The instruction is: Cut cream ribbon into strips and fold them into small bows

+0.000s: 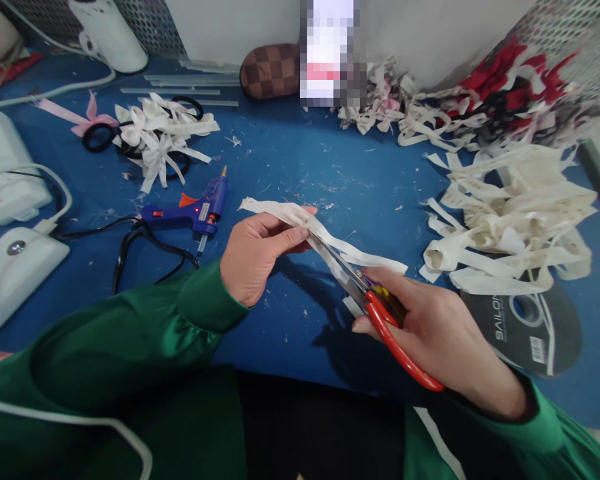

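Observation:
My left hand [257, 250] pinches a white ribbon [350, 250] near the middle of the view, thumb on top. One end of the ribbon sticks out to the left of the fingers, and strands trail to the right. My right hand [430, 327] is closed around red-handled scissors [397, 350], whose blades point up and left along the ribbon, their tips close to my left thumb. Something small with purple and yellow shows by the scissor pivot, partly hidden by my right fingers.
A blue glue gun [195, 212] with a black cord lies left of my left hand. White bows [155, 133] with black bands are behind it. Ribbon strips [510, 220] and a black spool [563, 333] lie right. A checkered pouch [270, 71] and ribbon scraps [380, 100] line the back.

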The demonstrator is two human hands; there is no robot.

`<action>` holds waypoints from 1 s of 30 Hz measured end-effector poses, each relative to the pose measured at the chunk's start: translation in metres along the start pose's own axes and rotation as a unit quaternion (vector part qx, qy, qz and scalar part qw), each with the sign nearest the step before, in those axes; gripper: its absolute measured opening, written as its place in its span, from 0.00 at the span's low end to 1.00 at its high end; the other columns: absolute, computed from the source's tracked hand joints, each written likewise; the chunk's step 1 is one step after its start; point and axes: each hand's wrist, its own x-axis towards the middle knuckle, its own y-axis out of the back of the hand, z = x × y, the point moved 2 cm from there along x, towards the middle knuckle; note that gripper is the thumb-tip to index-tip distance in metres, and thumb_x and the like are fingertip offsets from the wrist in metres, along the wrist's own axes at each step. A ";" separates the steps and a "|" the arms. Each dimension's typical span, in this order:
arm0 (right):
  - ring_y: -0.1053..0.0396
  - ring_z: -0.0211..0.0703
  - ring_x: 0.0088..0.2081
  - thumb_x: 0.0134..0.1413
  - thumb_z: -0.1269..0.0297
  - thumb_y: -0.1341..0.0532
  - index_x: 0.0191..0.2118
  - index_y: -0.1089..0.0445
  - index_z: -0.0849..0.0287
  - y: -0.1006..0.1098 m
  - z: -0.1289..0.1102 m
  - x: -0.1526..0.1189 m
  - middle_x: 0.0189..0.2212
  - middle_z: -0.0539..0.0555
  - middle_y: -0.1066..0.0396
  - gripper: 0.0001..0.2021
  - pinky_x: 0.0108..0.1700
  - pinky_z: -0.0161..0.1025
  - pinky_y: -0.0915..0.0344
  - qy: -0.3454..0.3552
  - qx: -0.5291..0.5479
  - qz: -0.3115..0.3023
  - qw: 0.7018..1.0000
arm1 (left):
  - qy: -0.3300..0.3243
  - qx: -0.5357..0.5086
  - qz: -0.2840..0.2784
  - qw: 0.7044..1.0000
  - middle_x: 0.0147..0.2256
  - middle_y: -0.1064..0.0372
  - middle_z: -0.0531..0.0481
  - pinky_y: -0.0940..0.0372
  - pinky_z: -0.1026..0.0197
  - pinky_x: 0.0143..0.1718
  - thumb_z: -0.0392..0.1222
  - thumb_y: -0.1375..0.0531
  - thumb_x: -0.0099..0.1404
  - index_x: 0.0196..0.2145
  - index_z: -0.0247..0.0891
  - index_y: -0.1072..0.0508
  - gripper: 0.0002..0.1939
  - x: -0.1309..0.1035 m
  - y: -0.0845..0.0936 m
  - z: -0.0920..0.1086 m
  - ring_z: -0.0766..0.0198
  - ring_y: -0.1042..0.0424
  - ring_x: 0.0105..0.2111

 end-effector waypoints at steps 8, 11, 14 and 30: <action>0.35 0.36 0.19 0.60 0.40 0.40 0.47 0.28 0.56 0.000 -0.001 0.001 0.24 0.46 0.27 0.23 0.22 0.34 0.40 0.013 -0.005 0.005 1.000 | 0.030 -0.001 -0.040 0.999 0.34 0.19 0.50 0.27 0.61 0.40 0.37 0.27 0.54 0.40 0.39 0.16 0.13 -0.001 -0.003 -0.002 0.63 0.22 0.34; 0.37 0.35 0.18 0.60 0.39 0.40 0.46 0.29 0.56 -0.001 -0.001 0.001 0.24 0.45 0.27 0.24 0.22 0.33 0.40 0.015 -0.004 0.007 1.000 | 0.031 -0.003 -0.051 0.998 0.35 0.19 0.51 0.27 0.61 0.41 0.36 0.27 0.55 0.40 0.39 0.16 0.14 -0.001 -0.003 -0.003 0.64 0.22 0.34; 0.36 0.35 0.18 0.60 0.40 0.40 0.46 0.29 0.56 0.000 -0.001 0.001 0.24 0.45 0.27 0.23 0.22 0.33 0.40 0.014 -0.004 0.002 1.000 | 0.015 0.007 -0.046 0.999 0.35 0.19 0.51 0.28 0.63 0.40 0.36 0.28 0.55 0.41 0.40 0.16 0.14 0.000 -0.001 -0.004 0.65 0.22 0.34; 0.35 0.36 0.19 0.62 0.44 0.40 0.46 0.29 0.56 0.000 -0.001 0.001 0.23 0.45 0.28 0.20 0.22 0.33 0.40 0.020 -0.009 0.005 1.000 | -0.023 0.016 -0.038 0.999 0.38 0.18 0.50 0.28 0.63 0.39 0.35 0.28 0.56 0.41 0.40 0.16 0.13 0.001 0.000 -0.003 0.65 0.22 0.34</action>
